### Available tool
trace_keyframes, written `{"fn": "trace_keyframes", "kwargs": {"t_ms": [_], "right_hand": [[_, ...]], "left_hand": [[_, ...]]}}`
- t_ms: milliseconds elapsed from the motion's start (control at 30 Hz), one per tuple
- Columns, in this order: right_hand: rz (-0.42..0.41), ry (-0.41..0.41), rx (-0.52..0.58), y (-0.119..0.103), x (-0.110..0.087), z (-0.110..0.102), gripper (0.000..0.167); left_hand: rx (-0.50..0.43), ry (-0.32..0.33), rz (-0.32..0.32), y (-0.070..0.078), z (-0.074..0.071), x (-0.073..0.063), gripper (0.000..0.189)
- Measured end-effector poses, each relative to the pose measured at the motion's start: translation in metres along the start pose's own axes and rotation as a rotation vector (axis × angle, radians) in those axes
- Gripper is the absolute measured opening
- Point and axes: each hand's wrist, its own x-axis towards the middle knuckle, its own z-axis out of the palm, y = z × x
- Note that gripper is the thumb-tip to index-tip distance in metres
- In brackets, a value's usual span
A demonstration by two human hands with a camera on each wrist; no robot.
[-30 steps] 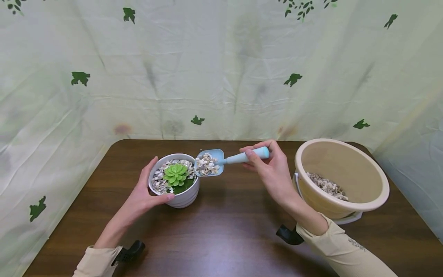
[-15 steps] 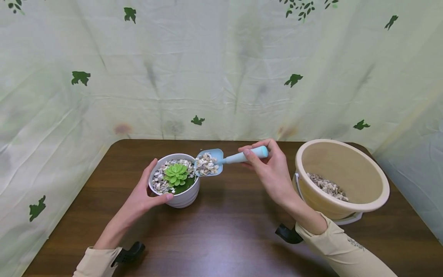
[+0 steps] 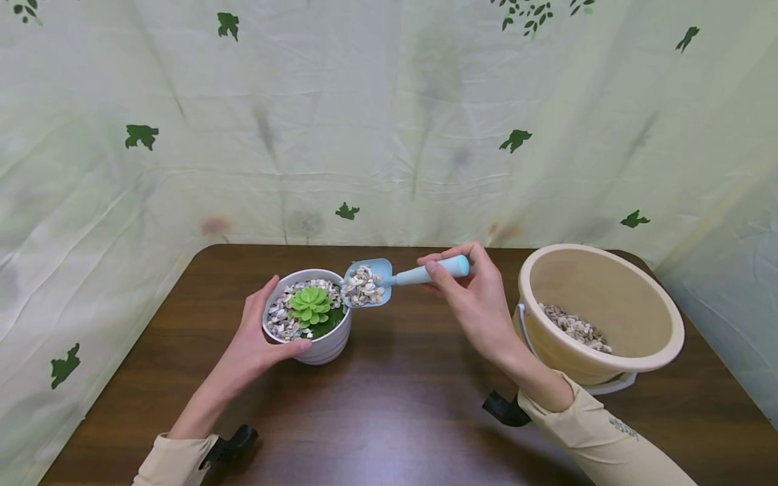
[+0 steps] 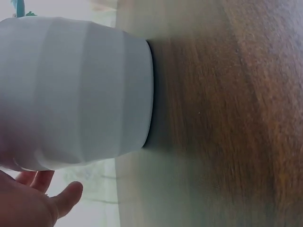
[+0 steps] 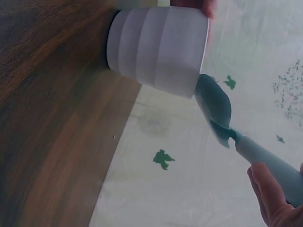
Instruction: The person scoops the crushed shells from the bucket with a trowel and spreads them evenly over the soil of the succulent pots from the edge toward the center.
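Observation:
A white ribbed flower pot stands on the table, holding a green succulent among pale stone chips. My left hand grips its left side, thumb at the near rim and fingers round the back. From the right, my right hand holds a light-blue scoop by its handle. A heap of stone chips fills the scoop's blade. In the right wrist view the tip of the scoop meets the rim of the pot, and the blade slopes down toward it. Green shows bare on the pot's right front.
A beige bucket with a lowered handle stands on the right, more stone chips in its bottom. The brown wooden table ends at a pale curtain with green leaf shapes. A black wrist mount sits on each forearm.
The scoop's blade has risen slightly and tilts a little more toward the pot, its chips still on it. My left thumb has slid slightly right along the rim.

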Motion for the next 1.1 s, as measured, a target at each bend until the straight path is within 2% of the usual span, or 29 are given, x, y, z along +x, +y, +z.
{"fn": "trace_keyframes", "kwargs": {"t_ms": [167, 300, 400, 500, 833, 933, 1100], "right_hand": [[-0.013, -0.004, -0.002, 0.0001, 0.0005, 0.0005, 0.025], [-0.023, -0.003, -0.001, 0.0, 0.0012, 0.0011, 0.025], [-0.035, -0.002, -0.008, -0.0004, 0.0012, 0.0017, 0.025], [-0.046, 0.0, -0.031, -0.0006, 0.0011, 0.0022, 0.025], [-0.067, -0.001, -0.07, 0.0016, 0.0021, 0.0042, 0.025], [-0.068, -0.002, -0.073, 0.0026, 0.0024, 0.0047, 0.025], [-0.085, -0.005, -0.108, 0.0018, 0.0017, 0.0046, 0.025]], "left_hand": [[-0.011, -0.019, -0.005, 0.0006, -0.0007, -0.0009, 0.11], [-0.124, -0.069, -0.047, 0.0003, -0.0032, -0.0031, 0.106], [-0.196, -0.084, -0.056, -0.0001, -0.0036, -0.0041, 0.104], [-0.186, -0.073, -0.043, -0.0003, -0.0036, -0.0037, 0.105], [-0.049, -0.036, -0.009, -0.0004, -0.0026, -0.0009, 0.111], [-0.051, -0.046, -0.025, -0.0017, -0.0028, -0.0009, 0.11], [-0.131, -0.095, -0.072, -0.0002, -0.0052, -0.0032, 0.107]]}}
